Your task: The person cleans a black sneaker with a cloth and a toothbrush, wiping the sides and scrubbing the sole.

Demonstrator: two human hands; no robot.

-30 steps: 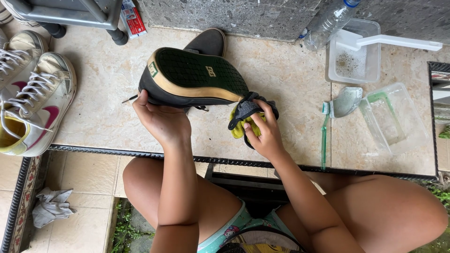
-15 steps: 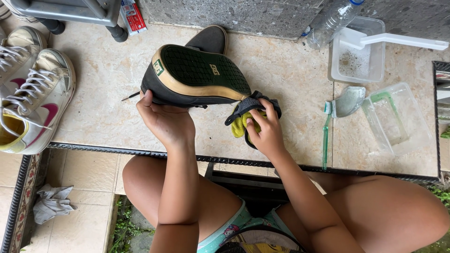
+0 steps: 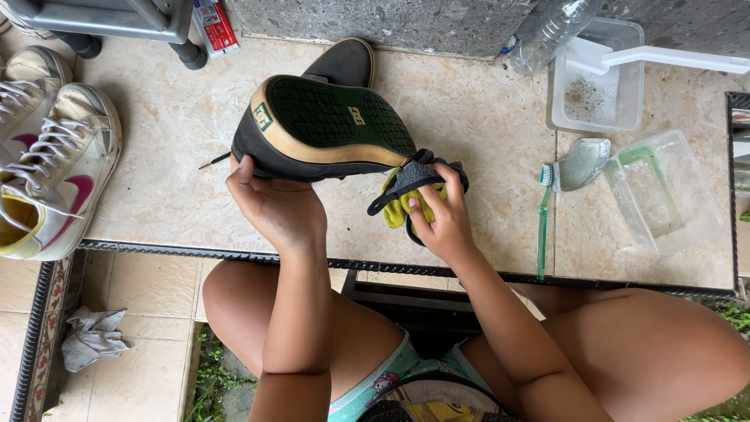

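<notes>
- The left hand (image 3: pixel 275 209) is up in front of the body. Its fingers curl up and its thumb points to the top.
- The left arm goes straight up from between the knees.
- The right hand (image 3: pixel 439 220) is closed in a tight grip.
- The right arm slants in from the right.
- Both knees are bent.

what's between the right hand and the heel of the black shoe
Only the yellow and dark cloth: the right hand presses it against the heel end of the black shoe, which the left hand holds sole-up. Nothing else visible lies between them.
</notes>
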